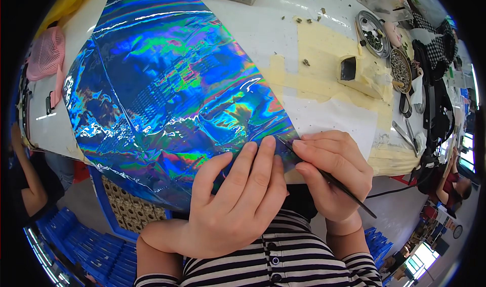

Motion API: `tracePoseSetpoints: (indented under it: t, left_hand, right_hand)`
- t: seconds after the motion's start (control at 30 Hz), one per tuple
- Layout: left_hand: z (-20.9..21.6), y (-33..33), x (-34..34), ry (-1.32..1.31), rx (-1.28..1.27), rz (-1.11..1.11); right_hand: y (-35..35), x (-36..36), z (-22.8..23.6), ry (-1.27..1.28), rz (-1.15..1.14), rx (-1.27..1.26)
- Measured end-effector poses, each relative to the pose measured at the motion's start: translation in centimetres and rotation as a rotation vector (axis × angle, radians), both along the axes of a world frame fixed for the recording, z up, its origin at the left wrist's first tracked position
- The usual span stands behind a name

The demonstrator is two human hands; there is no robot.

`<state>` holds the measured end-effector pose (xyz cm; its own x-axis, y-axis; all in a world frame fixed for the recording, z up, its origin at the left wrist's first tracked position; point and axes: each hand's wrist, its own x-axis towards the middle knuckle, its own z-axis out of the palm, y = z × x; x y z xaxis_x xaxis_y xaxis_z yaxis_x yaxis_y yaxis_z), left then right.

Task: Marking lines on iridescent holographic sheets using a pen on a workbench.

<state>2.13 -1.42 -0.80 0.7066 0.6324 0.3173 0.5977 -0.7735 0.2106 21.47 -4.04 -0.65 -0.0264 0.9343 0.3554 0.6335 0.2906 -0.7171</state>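
A large holographic blue sheet (pixel 172 84) lies creased across the table in front of me. My left hand (pixel 238 201) rests on its near right corner, palm down, with the fingers stretched out and pressing on the sheet. In my right hand (pixel 336 175) are slim dark tweezers (pixel 347 192), pinched between thumb and fingers. Their tip points at the sheet's right edge, just beside my left fingertips. Whether the tip grips anything is too small to tell.
Right of the sheet are white paper (pixel 334 122), a tape-covered block (pixel 362 77), a round dish of dark bits (pixel 373 34) and metal tools (pixel 407 135). A pink mesh item (pixel 46 54) stands far left. Blue trays (pixel 104 254) are below. Other people sit at both sides.
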Motion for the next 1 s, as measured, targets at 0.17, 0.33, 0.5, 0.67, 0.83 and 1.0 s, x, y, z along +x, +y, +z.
tracePoseSetpoints:
  t: [0.17, 0.33, 0.5, 0.67, 0.83, 1.0]
  left_hand:
    - [0.12, 0.01, 0.03, 0.007, -0.007, -0.001]
    - [0.19, -0.01, 0.01, 0.014, -0.013, -0.005]
    - [0.15, -0.03, 0.03, 0.01, -0.012, -0.005]
    - [0.14, -0.08, 0.01, 0.013, -0.012, -0.004]
    - [0.1, -0.09, 0.0, 0.009, -0.011, -0.006]
    - [0.19, -0.09, -0.08, 0.018, -0.022, -0.013]
  right_hand:
    - [0.11, -0.03, 0.03, -0.015, 0.003, 0.008]
    - [0.09, -0.03, -0.04, -0.012, 0.003, 0.007]
    - [0.04, -0.07, -0.04, -0.011, -0.001, 0.007]
    - [-0.03, -0.07, -0.07, -0.015, -0.008, -0.001]
    - [-0.07, -0.08, -0.01, -0.018, -0.008, 0.002]
    - [-0.09, -0.1, -0.01, -0.017, -0.012, 0.006]
